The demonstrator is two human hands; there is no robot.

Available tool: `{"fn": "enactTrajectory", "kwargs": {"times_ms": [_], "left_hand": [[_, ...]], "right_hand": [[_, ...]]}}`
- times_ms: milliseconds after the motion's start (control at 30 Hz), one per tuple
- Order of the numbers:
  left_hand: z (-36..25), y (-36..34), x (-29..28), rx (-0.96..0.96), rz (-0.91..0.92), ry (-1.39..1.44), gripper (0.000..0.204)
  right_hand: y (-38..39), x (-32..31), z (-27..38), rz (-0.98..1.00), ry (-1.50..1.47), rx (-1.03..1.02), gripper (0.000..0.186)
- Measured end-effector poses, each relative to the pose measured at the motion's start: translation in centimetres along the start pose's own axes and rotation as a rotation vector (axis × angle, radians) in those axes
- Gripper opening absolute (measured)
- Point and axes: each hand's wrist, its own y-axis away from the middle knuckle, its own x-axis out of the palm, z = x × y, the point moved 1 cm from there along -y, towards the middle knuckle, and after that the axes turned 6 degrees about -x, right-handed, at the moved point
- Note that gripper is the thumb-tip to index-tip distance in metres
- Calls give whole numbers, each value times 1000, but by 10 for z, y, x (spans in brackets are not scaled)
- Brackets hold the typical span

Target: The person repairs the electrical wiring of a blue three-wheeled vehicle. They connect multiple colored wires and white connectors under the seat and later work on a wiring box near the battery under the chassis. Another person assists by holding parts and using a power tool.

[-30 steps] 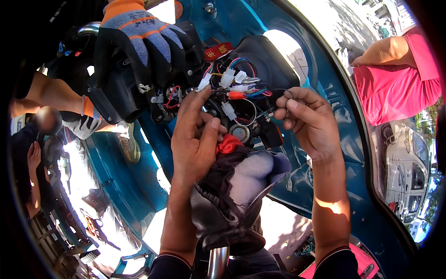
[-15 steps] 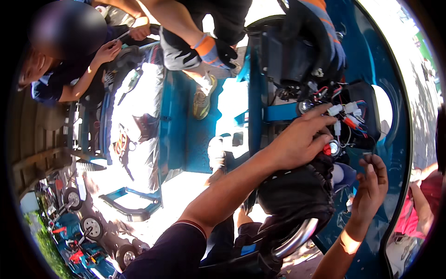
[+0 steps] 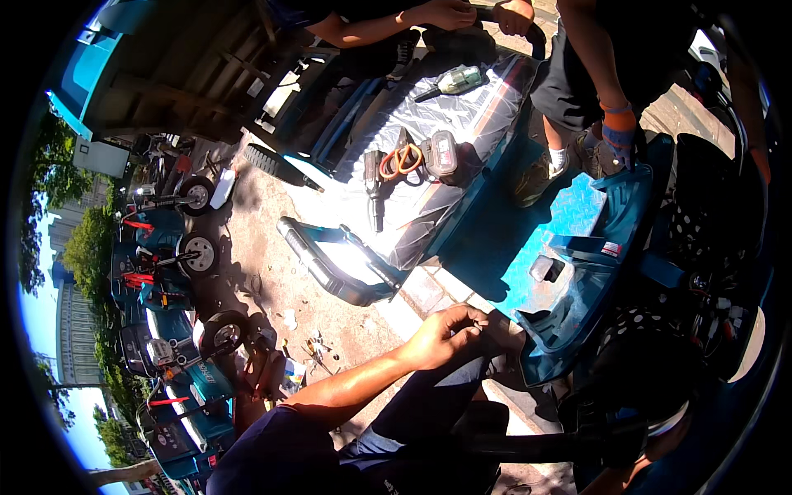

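My left forearm slants up toward the blue footboard; my left hand sits below and left of it, fingers curled in, thumb drawn against them. I cannot tell whether they pinch anything. Below and right of the footboard, some of my right forearm shows; my right hand is lost in shadow, its grip unreadable. Farther right of the footboard are the white wire connectors, well apart from my left hand, too dim to separate.

Sunlit pavement, green trees, pale building, sky
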Motion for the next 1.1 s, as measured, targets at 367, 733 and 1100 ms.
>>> {"fn": "enactTrajectory", "kwargs": {"times_ms": [367, 733, 1100], "left_hand": [[98, 135, -40, -92, 318, -421, 37], [163, 285, -337, -286, -199, -513, 35], [168, 344, -473, -419, -252, -543, 43]], "right_hand": [[181, 50, 25, -24, 545, -82, 40], [371, 177, 382, 570, -209, -124, 23], [401, 281, 605, 741, -508, -413, 26]]}}
